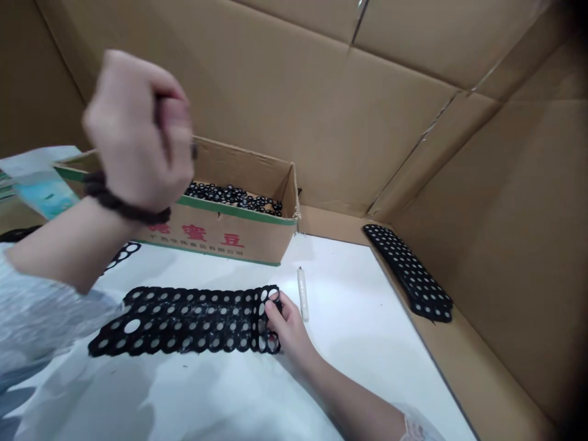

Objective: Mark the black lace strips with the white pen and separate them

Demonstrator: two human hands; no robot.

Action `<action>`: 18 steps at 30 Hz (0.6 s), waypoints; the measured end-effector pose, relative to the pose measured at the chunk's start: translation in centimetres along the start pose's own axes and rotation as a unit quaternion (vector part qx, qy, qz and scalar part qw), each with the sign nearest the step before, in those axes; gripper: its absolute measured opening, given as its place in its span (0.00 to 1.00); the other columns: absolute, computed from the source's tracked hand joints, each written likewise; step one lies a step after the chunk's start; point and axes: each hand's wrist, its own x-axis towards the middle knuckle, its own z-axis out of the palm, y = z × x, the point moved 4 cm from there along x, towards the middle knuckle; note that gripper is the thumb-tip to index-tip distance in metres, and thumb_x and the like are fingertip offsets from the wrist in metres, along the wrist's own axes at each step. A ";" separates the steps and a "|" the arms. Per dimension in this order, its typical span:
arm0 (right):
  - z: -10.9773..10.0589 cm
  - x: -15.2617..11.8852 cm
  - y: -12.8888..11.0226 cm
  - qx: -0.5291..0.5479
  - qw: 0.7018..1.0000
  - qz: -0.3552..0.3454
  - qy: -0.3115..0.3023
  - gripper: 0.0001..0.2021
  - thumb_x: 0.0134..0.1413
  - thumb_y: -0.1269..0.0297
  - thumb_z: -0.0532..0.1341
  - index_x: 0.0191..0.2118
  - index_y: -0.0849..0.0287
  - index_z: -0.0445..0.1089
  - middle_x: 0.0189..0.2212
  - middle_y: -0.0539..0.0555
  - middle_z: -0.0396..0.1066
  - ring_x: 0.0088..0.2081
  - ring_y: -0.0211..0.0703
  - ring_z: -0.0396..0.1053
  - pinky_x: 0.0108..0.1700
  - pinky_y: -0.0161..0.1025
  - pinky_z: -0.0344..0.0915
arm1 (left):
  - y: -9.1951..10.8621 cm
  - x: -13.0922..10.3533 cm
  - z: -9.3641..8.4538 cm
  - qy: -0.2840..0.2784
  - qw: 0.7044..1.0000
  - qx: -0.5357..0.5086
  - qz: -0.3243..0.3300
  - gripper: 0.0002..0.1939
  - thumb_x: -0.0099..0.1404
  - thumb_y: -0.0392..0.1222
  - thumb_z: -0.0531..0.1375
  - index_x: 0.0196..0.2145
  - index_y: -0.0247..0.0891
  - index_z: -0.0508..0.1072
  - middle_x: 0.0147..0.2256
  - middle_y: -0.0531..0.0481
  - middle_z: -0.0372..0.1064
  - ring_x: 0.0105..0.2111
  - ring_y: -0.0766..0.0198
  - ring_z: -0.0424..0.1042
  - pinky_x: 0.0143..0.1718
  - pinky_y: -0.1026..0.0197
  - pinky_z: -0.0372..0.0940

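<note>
A long black perforated mat lies flat on the white table. My right hand rests on its right end, fingers pinching the edge by the holes. My left hand is raised above the table, blurred, closed into a fist around something small and dark that I cannot make out. A dark band circles that wrist. Below and behind the fist stands a cardboard box with red characters, holding several small black rings.
A white pen-like stick lies just right of the mat. A stack of black perforated mats sits at the right on the cardboard ledge. Tall cardboard walls enclose the back and right. Papers lie at the far left.
</note>
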 end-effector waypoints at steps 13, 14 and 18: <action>-1.4 0.2 -0.2 -0.102 0.989 -0.056 0.093 0.12 0.51 0.55 0.54 0.27 0.58 0.55 0.20 0.45 0.52 0.22 0.31 0.50 0.22 0.29 0.49 | 1.5 -6.8 4.0 -0.262 0.931 0.085 0.237 0.14 0.65 0.44 0.49 0.45 0.35 0.64 0.42 0.49 0.66 0.43 0.59 0.65 0.46 0.57 0.59; -1.3 0.2 -0.3 -0.096 0.990 -0.050 0.090 0.11 0.51 0.55 0.54 0.29 0.58 0.55 0.19 0.44 0.51 0.21 0.31 0.49 0.21 0.29 0.48 | 1.7 -8.7 4.0 -0.275 0.922 0.067 0.265 0.12 0.64 0.44 0.49 0.41 0.37 0.66 0.38 0.50 0.67 0.40 0.60 0.65 0.43 0.57 0.59; -1.2 0.6 -0.5 -0.086 0.993 -0.041 0.067 0.09 0.51 0.58 0.55 0.34 0.58 0.59 0.18 0.44 0.53 0.19 0.30 0.50 0.21 0.29 0.47 | 0.2 -15.8 6.9 -0.392 0.894 -0.011 0.218 0.11 0.65 0.40 0.46 0.37 0.36 0.66 0.34 0.48 0.67 0.35 0.61 0.65 0.39 0.57 0.60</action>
